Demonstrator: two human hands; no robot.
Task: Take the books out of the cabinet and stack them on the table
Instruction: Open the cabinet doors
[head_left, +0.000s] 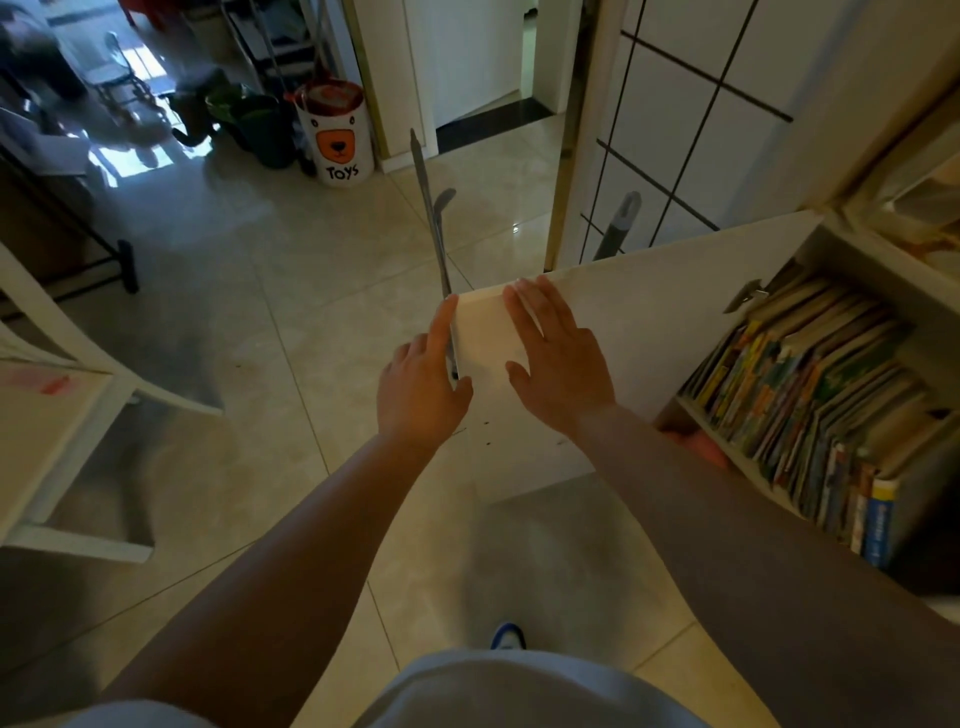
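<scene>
Open cabinet door (649, 332), seen from above, with both hands at its free edge. The left hand (421, 387) lies against the outer face by the metal handle (451, 332), fingers extended and holding nothing; the right hand (558, 358) rests flat on the inner face, fingers straight and spread. The books (810, 400) stand packed upright in the cabinet (852, 249) to the right — untouched. Behind, on the tiled floor (291, 291), stands a toy bin (337, 135); a white table (57, 410) sits at left.
</scene>
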